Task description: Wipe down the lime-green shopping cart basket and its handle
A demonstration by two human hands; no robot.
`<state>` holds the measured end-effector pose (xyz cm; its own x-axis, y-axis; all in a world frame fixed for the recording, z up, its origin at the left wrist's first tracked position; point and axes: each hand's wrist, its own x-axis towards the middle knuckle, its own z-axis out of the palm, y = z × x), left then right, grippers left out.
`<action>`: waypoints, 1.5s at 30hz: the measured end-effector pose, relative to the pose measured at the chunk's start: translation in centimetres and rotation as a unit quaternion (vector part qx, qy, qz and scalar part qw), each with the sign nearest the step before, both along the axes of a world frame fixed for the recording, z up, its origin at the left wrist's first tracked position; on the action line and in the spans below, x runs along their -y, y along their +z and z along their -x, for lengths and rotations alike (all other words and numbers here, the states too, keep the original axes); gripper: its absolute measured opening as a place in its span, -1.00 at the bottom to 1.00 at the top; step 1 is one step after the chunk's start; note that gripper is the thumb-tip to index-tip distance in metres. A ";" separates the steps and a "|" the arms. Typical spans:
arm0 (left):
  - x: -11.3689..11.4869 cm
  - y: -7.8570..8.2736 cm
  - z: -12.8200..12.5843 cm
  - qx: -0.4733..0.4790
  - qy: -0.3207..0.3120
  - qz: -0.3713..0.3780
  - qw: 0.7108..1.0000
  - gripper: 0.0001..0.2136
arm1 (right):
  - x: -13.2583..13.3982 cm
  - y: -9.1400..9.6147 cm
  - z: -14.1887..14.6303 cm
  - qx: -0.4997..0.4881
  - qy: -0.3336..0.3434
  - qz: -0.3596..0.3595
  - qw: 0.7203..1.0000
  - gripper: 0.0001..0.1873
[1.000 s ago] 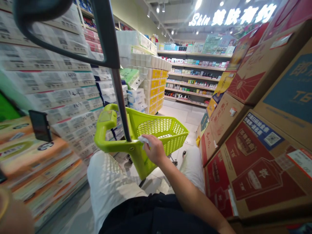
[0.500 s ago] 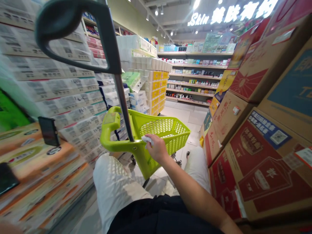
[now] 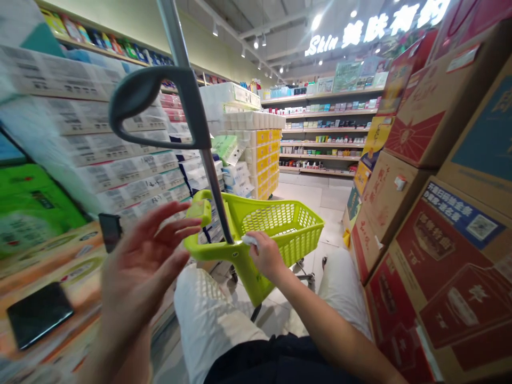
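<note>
A lime-green shopping cart (image 3: 308, 234) with a perforated basket stands before my knees. From its rear rim rises a metal pole (image 3: 216, 186) with a dark grey loop handle (image 3: 196, 114). My right hand (image 3: 267, 257) is closed around a crumpled white wipe (image 3: 250, 240), pressed at the cart's rim just right of the pole's base. Raised on the left, my left hand (image 3: 150, 256) has its fingers spread and holds nothing. Its fingertips are close to the cart's green grip (image 3: 200, 212); whether they touch it I cannot tell.
Stacked cardboard cartons (image 3: 436, 229) wall in the right side. Wrapped paper packs (image 3: 120, 138) rise on the left. A black phone-like slab (image 3: 40, 314) lies on orange packs, with a small dark upright device (image 3: 111, 230) behind it. Stocked shelves (image 3: 328, 128) stand at the back.
My left hand has come up into view from the lower left, toward the cart's grip. My right hand stays on the rim with the wipe. The view has shifted slightly.
</note>
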<state>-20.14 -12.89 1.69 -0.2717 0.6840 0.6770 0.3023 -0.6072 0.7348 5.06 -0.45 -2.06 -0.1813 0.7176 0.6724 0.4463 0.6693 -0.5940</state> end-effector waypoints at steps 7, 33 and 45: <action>-8.7 6.9 -8.6 -0.311 0.109 0.189 0.925 -0.67 | 0.0 1.3 1.8 0.032 -0.006 0.001 0.999 -0.57; -7.8 3.8 -10.2 -0.514 0.203 0.173 0.815 -0.78 | 0.1 0.5 0.1 0.018 -0.069 0.040 0.997 -0.62; -8.2 4.1 -9.8 -0.516 0.192 0.174 0.816 -0.79 | -1.6 -0.9 -1.4 0.023 -0.114 0.013 0.993 -0.65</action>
